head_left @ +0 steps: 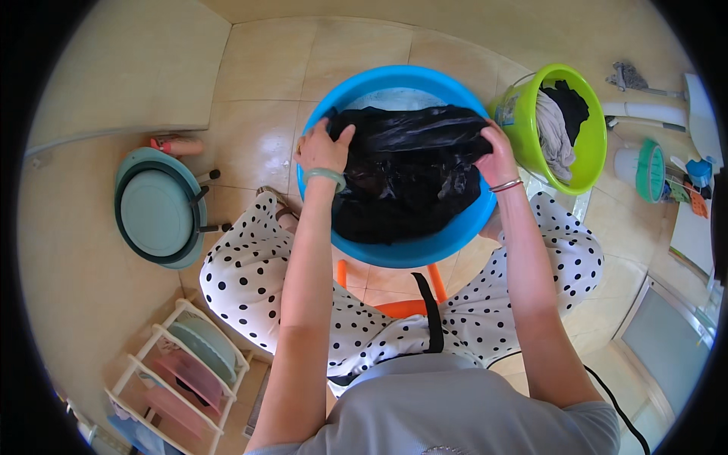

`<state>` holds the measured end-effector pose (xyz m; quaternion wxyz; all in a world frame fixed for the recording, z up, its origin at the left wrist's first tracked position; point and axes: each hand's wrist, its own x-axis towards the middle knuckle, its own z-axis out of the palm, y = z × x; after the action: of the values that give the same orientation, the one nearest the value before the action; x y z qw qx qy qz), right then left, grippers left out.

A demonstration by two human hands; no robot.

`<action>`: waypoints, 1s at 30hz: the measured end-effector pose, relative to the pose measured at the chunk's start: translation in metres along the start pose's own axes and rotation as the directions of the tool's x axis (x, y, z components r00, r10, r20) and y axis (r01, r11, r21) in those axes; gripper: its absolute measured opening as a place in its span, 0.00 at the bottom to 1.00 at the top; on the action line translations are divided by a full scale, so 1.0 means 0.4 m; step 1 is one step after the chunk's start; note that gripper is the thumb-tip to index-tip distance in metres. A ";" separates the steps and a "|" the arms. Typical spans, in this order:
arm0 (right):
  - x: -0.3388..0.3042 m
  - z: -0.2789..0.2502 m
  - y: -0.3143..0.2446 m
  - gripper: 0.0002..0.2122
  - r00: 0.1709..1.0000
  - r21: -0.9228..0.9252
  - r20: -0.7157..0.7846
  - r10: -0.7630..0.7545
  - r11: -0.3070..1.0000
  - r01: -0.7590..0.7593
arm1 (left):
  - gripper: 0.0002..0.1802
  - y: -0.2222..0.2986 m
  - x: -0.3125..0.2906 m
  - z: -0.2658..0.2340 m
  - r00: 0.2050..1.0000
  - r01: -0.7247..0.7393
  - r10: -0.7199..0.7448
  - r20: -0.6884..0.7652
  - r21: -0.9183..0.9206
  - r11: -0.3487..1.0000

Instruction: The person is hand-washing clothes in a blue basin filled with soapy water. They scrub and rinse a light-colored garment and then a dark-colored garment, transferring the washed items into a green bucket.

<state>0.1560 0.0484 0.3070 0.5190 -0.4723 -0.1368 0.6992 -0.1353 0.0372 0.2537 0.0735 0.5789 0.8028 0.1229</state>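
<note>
A wet black garment (406, 171) lies bunched in a round blue basin (409, 256) in front of me. Its upper part is drawn out between my hands in a wide band. My left hand (322, 154) grips it at the upper left, with the thumb over the cloth and a pale green bangle on the wrist. At the right side my right hand (497, 157) holds the other end, close to the basin's rim. Sudsy water (398, 98) shows beyond the cloth, along the far side of the basin.
A lime-green bucket (588, 171) with grey and black clothes stands right of the basin. Teal basins (155, 214) lean on the left wall, above a white rack (136, 364). An orange stool (398, 308) sits between my legs; a black cable (618, 406) runs lower right.
</note>
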 end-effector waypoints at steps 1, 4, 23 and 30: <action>0.015 -0.062 -0.023 0.06 0.997 0.072 0.039 0.064 0.995 -0.067 | 0.30 0.029 -0.005 0.007 0.993 0.104 -0.109 -0.045 -0.105 0.989; -0.020 0.024 -0.046 0.01 0.980 0.193 -0.017 0.200 0.962 -0.193 | 0.35 -0.048 -0.042 0.131 0.944 0.330 -0.163 0.287 -0.814 0.477; -0.168 0.231 -0.067 0.05 0.977 0.068 -0.010 0.213 0.975 -0.211 | 0.26 0.290 -0.219 -0.056 0.972 -0.100 0.192 0.134 -0.504 0.858; -0.026 0.064 -0.060 0.16 0.972 -0.358 -0.175 -0.154 0.930 0.083 | 0.31 0.284 -0.080 -0.258 0.880 -0.012 0.161 0.447 -0.318 0.948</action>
<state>0.1499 0.0574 0.3418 0.4796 -0.6155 -0.2340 0.5800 -0.0483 0.0294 0.3839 0.3475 0.6085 0.7055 0.1058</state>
